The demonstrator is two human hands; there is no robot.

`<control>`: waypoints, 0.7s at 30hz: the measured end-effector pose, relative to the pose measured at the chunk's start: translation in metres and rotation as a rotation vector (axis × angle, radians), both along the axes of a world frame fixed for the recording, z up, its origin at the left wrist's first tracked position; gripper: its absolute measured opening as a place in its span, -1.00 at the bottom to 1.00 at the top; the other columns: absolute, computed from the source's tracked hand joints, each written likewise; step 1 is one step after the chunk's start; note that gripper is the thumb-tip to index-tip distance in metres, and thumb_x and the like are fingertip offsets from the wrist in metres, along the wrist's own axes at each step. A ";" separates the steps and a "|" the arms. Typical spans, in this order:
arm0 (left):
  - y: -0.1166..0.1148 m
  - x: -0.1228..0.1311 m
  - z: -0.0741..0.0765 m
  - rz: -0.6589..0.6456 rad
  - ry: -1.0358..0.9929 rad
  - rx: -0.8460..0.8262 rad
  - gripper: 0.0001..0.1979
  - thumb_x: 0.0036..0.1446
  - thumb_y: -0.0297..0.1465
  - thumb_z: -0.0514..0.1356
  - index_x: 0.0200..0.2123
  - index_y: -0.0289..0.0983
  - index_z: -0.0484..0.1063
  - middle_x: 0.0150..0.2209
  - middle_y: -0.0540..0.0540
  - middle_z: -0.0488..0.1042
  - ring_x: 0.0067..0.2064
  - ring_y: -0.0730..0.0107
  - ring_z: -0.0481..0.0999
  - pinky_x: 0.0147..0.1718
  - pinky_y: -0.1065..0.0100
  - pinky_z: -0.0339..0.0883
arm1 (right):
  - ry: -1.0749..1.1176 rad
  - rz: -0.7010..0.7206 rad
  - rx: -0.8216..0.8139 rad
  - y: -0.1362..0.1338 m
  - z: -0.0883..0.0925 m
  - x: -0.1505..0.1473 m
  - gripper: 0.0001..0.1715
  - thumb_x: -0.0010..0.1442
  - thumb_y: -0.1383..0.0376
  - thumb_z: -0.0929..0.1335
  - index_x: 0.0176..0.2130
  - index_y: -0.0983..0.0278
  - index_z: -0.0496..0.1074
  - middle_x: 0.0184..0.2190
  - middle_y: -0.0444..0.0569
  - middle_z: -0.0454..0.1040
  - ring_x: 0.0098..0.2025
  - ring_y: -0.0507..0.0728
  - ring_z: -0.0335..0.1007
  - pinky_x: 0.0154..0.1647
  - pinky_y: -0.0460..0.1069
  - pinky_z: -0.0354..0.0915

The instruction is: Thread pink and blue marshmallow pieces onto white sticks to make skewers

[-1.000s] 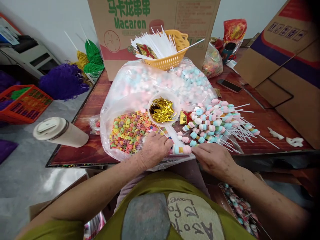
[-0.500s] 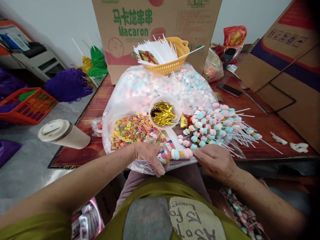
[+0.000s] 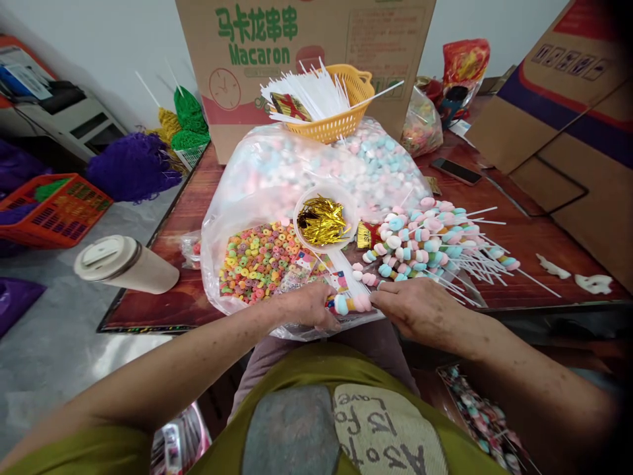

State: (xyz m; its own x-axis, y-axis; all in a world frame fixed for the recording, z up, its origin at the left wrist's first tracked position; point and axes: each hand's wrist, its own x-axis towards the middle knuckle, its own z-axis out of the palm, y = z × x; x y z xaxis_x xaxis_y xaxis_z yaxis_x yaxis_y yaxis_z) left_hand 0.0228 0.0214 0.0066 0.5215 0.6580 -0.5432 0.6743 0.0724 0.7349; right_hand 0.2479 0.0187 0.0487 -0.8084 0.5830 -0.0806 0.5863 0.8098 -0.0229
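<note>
Both hands meet over the near edge of a clear plastic bag [image 3: 217, 218]. My left hand [image 3: 304, 307] is closed at the left end of a candy skewer [image 3: 352, 303] of pink and blue marshmallows. My right hand [image 3: 420, 309] pinches the skewer's right end. A heap of colourful ring candies [image 3: 257, 258] lies just beyond my left hand. A pile of finished marshmallow skewers [image 3: 430, 239] lies beyond my right hand.
A white bowl of gold twist ties [image 3: 321, 221] sits on the bag of marshmallows [image 3: 321, 165]. A yellow basket of white sticks [image 3: 326, 105] and a Macaron carton [image 3: 297, 59] stand behind. A lidded cup [image 3: 123, 264] lies left, a phone [image 3: 457, 170] right.
My left hand dropped from the ring candies to the skewer's left end. The large patterned candy seen half a second ago at that end is now hidden in my fingers.
</note>
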 end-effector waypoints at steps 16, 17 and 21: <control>0.015 0.002 0.016 -0.296 -0.330 -0.034 -0.41 -0.33 -0.28 0.40 -0.12 -0.18 0.40 -0.31 0.01 0.50 -0.34 0.28 0.47 -0.41 0.41 0.28 | 0.177 0.245 0.181 -0.001 -0.010 0.000 -0.80 0.12 0.48 0.23 -0.41 0.28 0.38 -0.56 -0.12 0.34 -0.54 0.02 0.13 -0.50 0.00 -0.17; 0.017 0.003 0.014 -0.333 -0.325 -0.099 -0.46 -0.30 -0.29 0.39 -0.14 -0.18 0.41 -0.40 0.03 0.49 -0.42 0.32 0.45 -0.46 0.41 0.27 | 0.186 0.283 0.194 -0.002 -0.010 -0.001 -0.81 0.14 0.47 0.23 -0.39 0.28 0.39 -0.56 -0.11 0.34 -0.52 0.02 0.14 -0.49 0.00 -0.15; 0.024 0.014 0.015 -0.404 -0.140 -0.043 -0.57 -0.28 -0.28 0.37 -0.25 -0.20 0.42 -0.53 0.05 0.44 -0.50 0.32 0.43 -0.49 0.39 0.26 | 0.186 0.176 0.085 -0.003 -0.022 -0.005 -0.81 0.14 0.46 0.22 -0.37 0.29 0.38 -0.54 -0.11 0.34 -0.51 0.01 0.13 -0.49 -0.03 -0.11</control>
State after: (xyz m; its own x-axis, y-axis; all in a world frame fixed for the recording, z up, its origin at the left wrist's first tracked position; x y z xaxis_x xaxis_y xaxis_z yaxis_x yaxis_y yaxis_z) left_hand 0.0373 0.0457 0.0218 0.8032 0.3644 -0.4712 0.5486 -0.1441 0.8236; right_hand 0.2434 0.0153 0.0265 -0.8945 0.4301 0.1220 0.4280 0.9027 -0.0441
